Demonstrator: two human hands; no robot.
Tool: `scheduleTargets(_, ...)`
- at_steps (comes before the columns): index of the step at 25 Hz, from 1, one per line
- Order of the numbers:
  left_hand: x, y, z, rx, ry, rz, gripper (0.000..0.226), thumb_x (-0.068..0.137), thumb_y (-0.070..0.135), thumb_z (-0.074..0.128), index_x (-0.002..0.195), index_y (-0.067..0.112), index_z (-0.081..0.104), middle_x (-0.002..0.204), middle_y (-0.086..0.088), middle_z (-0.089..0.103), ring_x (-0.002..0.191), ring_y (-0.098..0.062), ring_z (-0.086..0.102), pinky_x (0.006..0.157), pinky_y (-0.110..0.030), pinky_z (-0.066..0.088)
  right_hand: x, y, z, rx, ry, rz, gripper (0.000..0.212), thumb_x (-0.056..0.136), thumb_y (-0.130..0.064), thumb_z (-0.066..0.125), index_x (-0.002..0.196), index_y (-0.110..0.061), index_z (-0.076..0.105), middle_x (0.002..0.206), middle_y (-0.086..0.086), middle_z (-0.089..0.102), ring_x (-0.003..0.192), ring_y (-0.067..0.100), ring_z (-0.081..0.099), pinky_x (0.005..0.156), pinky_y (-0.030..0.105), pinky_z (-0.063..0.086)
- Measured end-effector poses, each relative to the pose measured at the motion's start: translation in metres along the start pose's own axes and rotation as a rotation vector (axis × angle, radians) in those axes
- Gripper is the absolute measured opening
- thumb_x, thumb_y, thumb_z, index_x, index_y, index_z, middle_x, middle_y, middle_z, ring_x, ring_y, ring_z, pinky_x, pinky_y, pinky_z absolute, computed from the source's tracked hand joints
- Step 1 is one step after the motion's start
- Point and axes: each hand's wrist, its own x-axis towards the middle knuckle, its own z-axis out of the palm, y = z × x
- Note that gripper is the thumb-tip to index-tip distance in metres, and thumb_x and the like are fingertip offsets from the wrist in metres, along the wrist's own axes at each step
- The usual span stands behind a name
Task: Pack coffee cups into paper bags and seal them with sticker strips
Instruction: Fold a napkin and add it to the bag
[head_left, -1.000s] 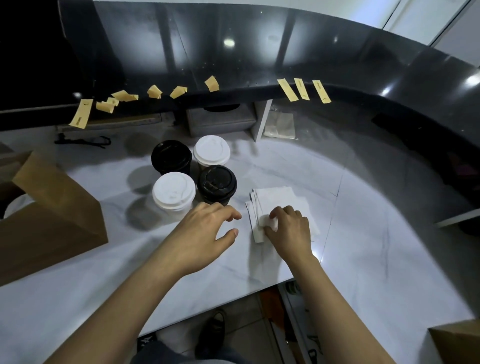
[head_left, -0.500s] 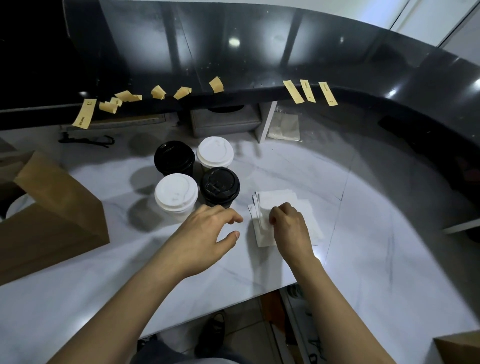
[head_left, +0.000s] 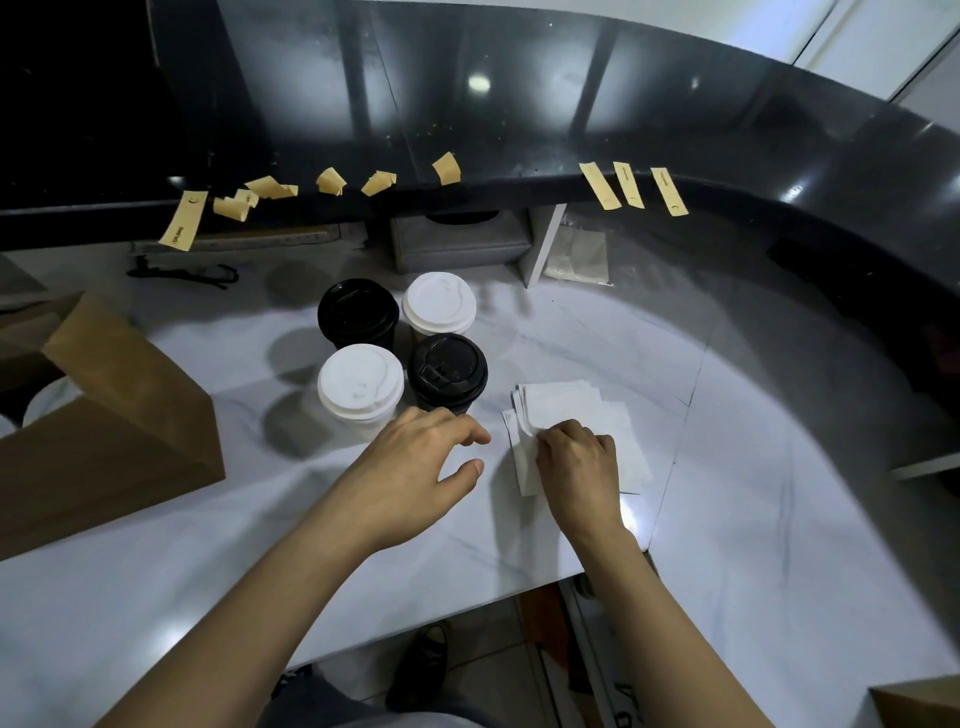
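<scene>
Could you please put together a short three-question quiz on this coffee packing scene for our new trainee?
1. How many lidded coffee cups stand on the counter, and how are the lid colours split?
2. True or false: the left hand holds a cup.
3. Which does the right hand work at: A) the napkin stack, B) the paper bag, C) the sticker strips?

Key
1. Four: the two white lids and two black lids sit diagonally opposite each other.
2. False: it hovers beside the cups with fingers loosely curved, holding nothing.
3. A: its fingers pinch the top napkin at the stack's near left corner.
</scene>
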Motion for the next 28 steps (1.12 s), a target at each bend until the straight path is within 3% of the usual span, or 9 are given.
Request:
scheduleTargets(6,0.000,0.001,0.003,-0.011,-0.004,-0.001,0.029,0.100,0.038,0.055,0.128,0.035,0.059,0.120,0.018,0.058,0.115,-0.007,0.044,0.101,-0.027,0.037,0.001,-0.001,-0.013,0.334,0.031,0.066,0.006,0.088,-0.012,0.073,0.084,-0.009,0.075,0.089,0.006,0.068,0.082,0.028,0.061,0.077,0.037,0.042)
scheduleTargets(9,0.000,0.002,0.004,-0.007,-0.004,0.005,0.029,0.100,0.039,0.055,0.128,0.035,0.059,0.119,0.018,0.058,0.115,-0.007,0.044,0.101,-0.027,0.037,0.000,-0.002,-0.017,0.363,-0.016,0.027,0.017,0.094,-0.012,0.066,0.080,-0.005,0.074,0.088,0.009,0.067,0.080,0.030,0.061,0.072,0.039,0.047)
scheduleTargets(12,0.000,0.004,0.004,-0.010,0.004,0.012,0.028,0.099,0.038,0.055,0.127,0.035,0.059,0.119,0.018,0.058,0.115,-0.006,0.045,0.100,-0.027,0.037,-0.001,-0.001,-0.022,0.349,0.086,0.043,0.016,0.097,-0.011,0.062,0.086,-0.006,0.071,0.085,0.010,0.064,0.077,0.031,0.059,0.071,0.042,0.047)
scheduleTargets(14,-0.002,0.004,0.003,-0.022,0.016,0.009,0.028,0.099,0.037,0.055,0.126,0.037,0.059,0.118,0.019,0.058,0.114,-0.006,0.045,0.099,-0.026,0.038,-0.002,-0.001,-0.029,0.457,0.143,0.078,0.010,0.099,-0.012,0.060,0.095,-0.013,0.069,0.083,0.002,0.062,0.076,0.021,0.057,0.067,0.037,0.044)
scheduleTargets(17,-0.004,0.005,0.003,-0.033,0.026,0.008,0.027,0.099,0.037,0.055,0.126,0.038,0.058,0.117,0.022,0.057,0.113,-0.006,0.046,0.099,-0.027,0.040,-0.004,-0.003,-0.048,0.724,0.027,0.157,0.026,0.099,-0.016,0.058,0.119,-0.033,0.060,0.083,-0.009,0.064,0.080,0.007,0.059,0.063,0.021,0.047)
scheduleTargets(19,-0.006,0.007,0.003,-0.030,0.033,0.020,0.029,0.099,0.036,0.056,0.128,0.037,0.058,0.120,0.022,0.056,0.113,-0.007,0.046,0.100,-0.030,0.041,-0.006,-0.008,-0.063,0.838,-0.053,0.142,0.034,0.098,-0.018,0.060,0.122,-0.041,0.054,0.083,-0.011,0.066,0.081,0.006,0.061,0.061,0.017,0.048)
scheduleTargets(22,-0.009,0.009,0.000,-0.024,0.086,0.035,0.044,0.097,0.030,0.060,0.140,0.035,0.049,0.138,0.022,0.049,0.119,-0.009,0.042,0.104,-0.030,0.039,-0.008,-0.019,-0.085,0.910,-0.152,0.010,0.033,0.095,-0.019,0.063,0.117,-0.041,0.054,0.084,-0.008,0.068,0.075,0.009,0.060,0.064,0.027,0.051)
scheduleTargets(24,-0.011,0.008,-0.004,-0.014,0.145,0.038,0.059,0.095,0.026,0.064,0.148,0.034,0.041,0.149,0.021,0.042,0.124,-0.009,0.036,0.108,-0.025,0.033,-0.008,-0.028,-0.098,0.979,-0.227,-0.083,0.031,0.094,-0.018,0.067,0.115,-0.037,0.057,0.084,-0.004,0.069,0.071,0.010,0.057,0.064,0.023,0.049)
scheduleTargets(28,-0.020,0.006,-0.019,-0.010,0.286,0.037,0.056,0.092,0.023,0.068,0.144,0.032,0.049,0.137,0.017,0.052,0.124,-0.008,0.036,0.103,-0.017,0.026,-0.005,-0.050,-0.118,1.144,-0.303,-0.201,0.028,0.093,-0.014,0.071,0.115,-0.028,0.061,0.082,0.004,0.069,0.070,0.016,0.055,0.068,0.025,0.048)
